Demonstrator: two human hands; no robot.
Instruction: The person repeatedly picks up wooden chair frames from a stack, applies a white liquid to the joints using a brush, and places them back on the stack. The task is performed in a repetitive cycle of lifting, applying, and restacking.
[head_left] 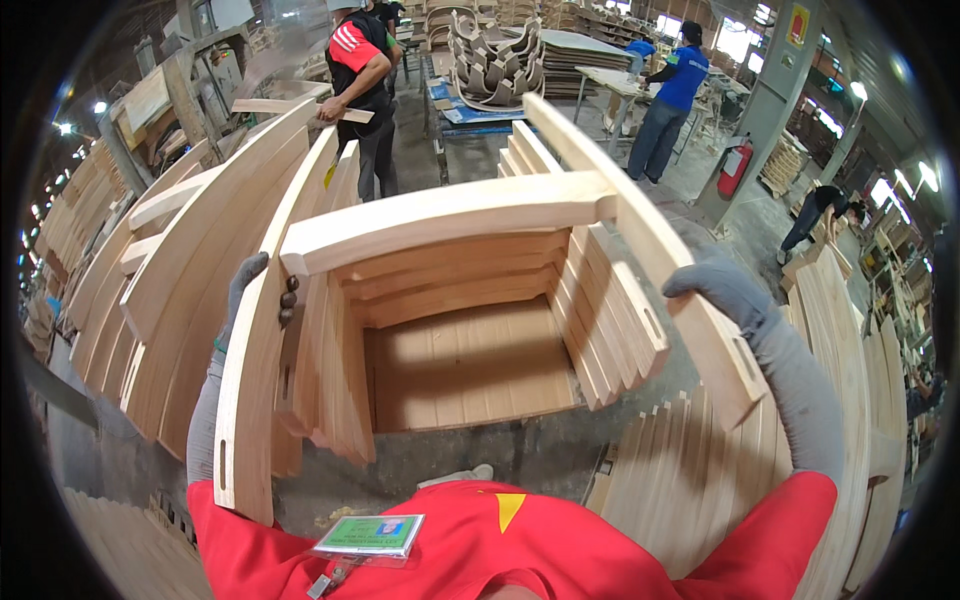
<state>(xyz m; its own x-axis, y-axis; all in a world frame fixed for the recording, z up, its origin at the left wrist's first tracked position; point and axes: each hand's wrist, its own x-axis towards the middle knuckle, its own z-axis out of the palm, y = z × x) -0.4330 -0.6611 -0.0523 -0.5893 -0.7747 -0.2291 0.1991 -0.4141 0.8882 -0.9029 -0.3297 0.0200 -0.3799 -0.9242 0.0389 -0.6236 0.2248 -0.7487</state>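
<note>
Between my two hands is a pale wooden frame: two long slotted legs joined by a slightly curved crossbar [450, 220]. My left hand [243, 285], in a grey glove, is closed around the left leg [245, 400]; the dark fingertips show on its inner side. With its fingers over the outer edge, my right hand [725, 290], also gloved in grey, grips the right leg [655, 240]. The frame is held up over a stack of similar frames [610, 310], whose legs and crossbars line up one behind another. Brown cardboard [470, 360] lies beneath that stack.
More wooden frames [200, 270] stand at the left, with long pieces [690, 440] at the lower right. Ahead, one person [365, 90] handles a wooden piece; another in blue [670, 95] stands by a table. A fire extinguisher [735, 168] hangs on a post.
</note>
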